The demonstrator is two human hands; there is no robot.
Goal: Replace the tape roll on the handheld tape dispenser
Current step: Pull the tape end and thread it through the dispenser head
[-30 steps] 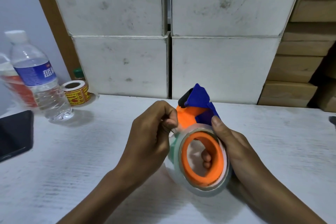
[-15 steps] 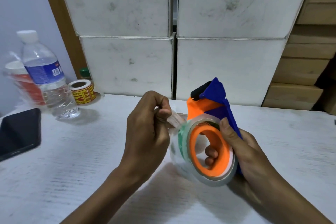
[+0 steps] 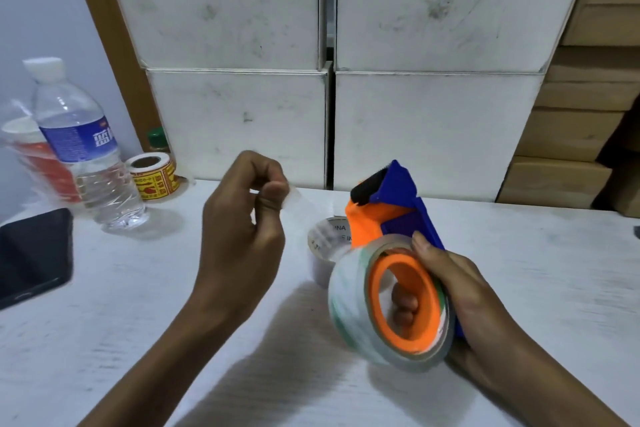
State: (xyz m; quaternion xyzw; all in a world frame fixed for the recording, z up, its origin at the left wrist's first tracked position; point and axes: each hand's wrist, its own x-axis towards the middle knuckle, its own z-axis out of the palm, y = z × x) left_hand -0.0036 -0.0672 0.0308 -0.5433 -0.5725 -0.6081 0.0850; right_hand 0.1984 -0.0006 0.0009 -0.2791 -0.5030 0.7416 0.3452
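My right hand grips the blue and orange tape dispenser from its right side, fingers showing through the orange hub. A clear tape roll sits on that hub. My left hand is raised to the left of it, thumb and fingers pinched on the loose end of the clear tape, which stretches from the roll up to the pinch. Behind the stretched tape, an empty cardboard tape core stands on the white table.
At the back left stand a water bottle, a wrapped red cup and a yellow label roll. A black phone lies at the left edge. White boxes and brown cartons wall off the back.
My left hand has pulled the tape end up and to the left, away from the roll, drawing out a strip. The dispenser has tilted and shifted right, uncovering the empty core.
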